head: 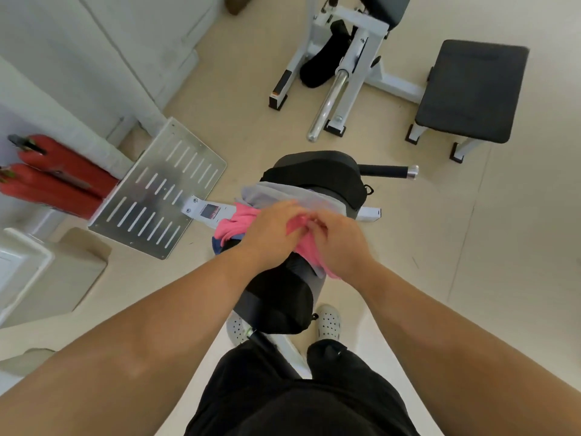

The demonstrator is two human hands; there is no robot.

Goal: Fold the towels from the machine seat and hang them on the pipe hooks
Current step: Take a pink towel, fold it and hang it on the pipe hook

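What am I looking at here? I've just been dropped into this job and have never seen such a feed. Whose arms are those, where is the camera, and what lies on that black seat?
There is no robot: these are a person's two bare arms. The single picture comes from a camera worn on their head, looking forward and down, so their own shoes show at the bottom. In front of them is an exercise machine's black padded seat. On it lie a grey towel, a pink towel and a bit of blue cloth underneath. The left hand and right hand meet over the pink towel, and both seem to grip it with curled fingers. Blur hides exactly how.
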